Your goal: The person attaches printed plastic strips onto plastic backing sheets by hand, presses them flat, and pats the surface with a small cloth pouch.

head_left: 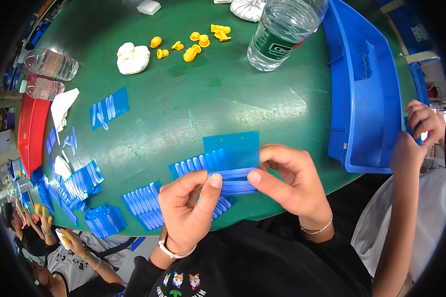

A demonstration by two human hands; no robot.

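Between my two hands is a blue translucent plastic sheet (pixel 240 148), with pale printed strips (pixel 237 186) along its near side. My left hand (pixel 187 205) pinches the left end of the top strip between thumb and fingers. At the other end my right hand (pixel 297 183) grips it, thumb in front and fingers curled behind. Partly covered by the held sheet and my left hand, a blue card with a row of pale strips (pixel 195 163) lies on the table. Left of my left hand rests another such blue card (pixel 142 204).
Stacked blue cards (pixel 104 220) and a red basket (pixel 33 131) are at left. Yellow finger cots (pixel 189 53), a white cloth bundle (pixel 133 58) and a water bottle (pixel 277 37) stand farther back. A blue bin (pixel 371 104) is at right, beside a co-worker's hands (pixel 421 128).
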